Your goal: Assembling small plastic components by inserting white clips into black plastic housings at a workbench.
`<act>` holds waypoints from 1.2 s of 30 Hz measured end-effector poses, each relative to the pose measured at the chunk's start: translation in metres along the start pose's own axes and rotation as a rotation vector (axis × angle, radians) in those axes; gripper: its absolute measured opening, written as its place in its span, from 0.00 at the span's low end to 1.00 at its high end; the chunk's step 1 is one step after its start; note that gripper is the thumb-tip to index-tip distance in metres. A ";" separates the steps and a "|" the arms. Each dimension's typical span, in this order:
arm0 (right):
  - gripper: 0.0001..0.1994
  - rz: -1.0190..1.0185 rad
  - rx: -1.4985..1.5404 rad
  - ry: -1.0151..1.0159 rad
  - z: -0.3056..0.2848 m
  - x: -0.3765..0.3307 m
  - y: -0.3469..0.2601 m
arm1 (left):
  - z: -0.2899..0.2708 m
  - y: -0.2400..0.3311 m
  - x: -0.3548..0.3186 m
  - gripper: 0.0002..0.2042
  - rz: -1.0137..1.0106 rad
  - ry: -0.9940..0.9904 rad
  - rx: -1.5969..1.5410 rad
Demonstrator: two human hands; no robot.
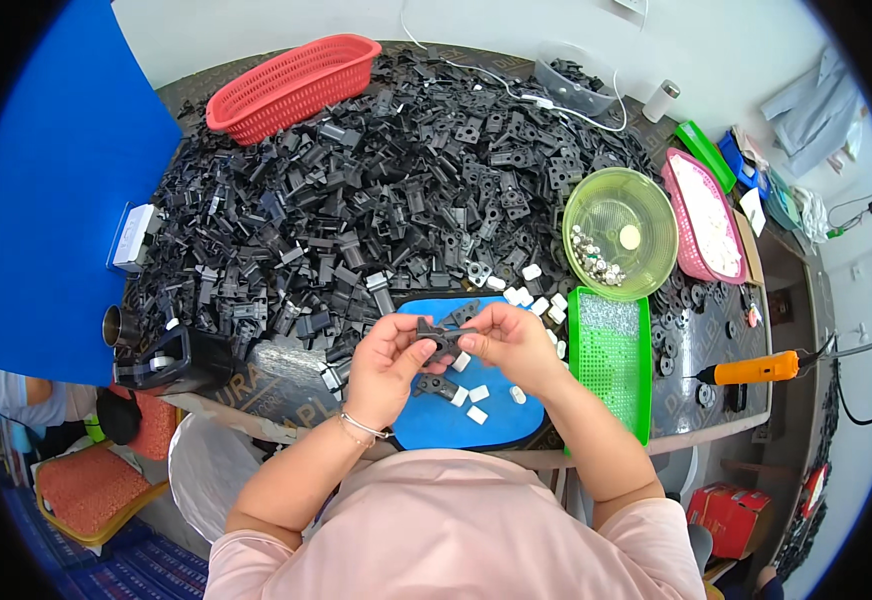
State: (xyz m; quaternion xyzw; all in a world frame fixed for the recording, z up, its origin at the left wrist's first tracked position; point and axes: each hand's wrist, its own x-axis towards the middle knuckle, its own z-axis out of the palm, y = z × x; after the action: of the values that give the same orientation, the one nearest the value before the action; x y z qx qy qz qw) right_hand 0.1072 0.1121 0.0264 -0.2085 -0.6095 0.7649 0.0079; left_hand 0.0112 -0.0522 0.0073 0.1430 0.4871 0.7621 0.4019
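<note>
Item: black plastic part (443, 338) — pinched between left hand (388, 365) and right hand (516, 345) above the blue mat (436, 425) on the counter (716, 400). Step, apparently: fitting a small white piece (hidden by fingers). Next calls for firm, aligned pressure.

The small black angular plastic bracket (443, 338) is looking matt and moulded, like the heaped black plastic parts (376, 190) behind it. The blue rounded mat (501, 425) is appearing smooth and dull. The translucent green plastic bowl (656, 215) is shining faintly, the small metal screws (594, 262) inside it glinting. The red plastic mesh basket (291, 85) is looking glossy.
</note>
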 end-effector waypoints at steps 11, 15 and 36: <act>0.16 -0.016 -1.372 0.236 -0.033 -0.038 0.012 | 0.003 -0.014 0.012 0.14 0.083 -0.220 0.571; 0.11 -0.121 -1.374 0.267 -0.036 -0.037 0.028 | 0.014 -0.005 0.008 0.14 0.116 -0.227 0.777; 0.11 -0.219 -1.296 0.137 -0.044 -0.040 0.036 | 0.073 -0.031 0.005 0.11 0.392 -0.521 1.645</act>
State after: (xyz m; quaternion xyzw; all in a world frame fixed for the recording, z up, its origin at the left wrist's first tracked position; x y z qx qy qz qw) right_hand 0.1664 0.1330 -0.0023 -0.1558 -0.9623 0.2230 -0.0026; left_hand 0.0671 0.0041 0.0156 0.6366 0.7409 0.1685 0.1321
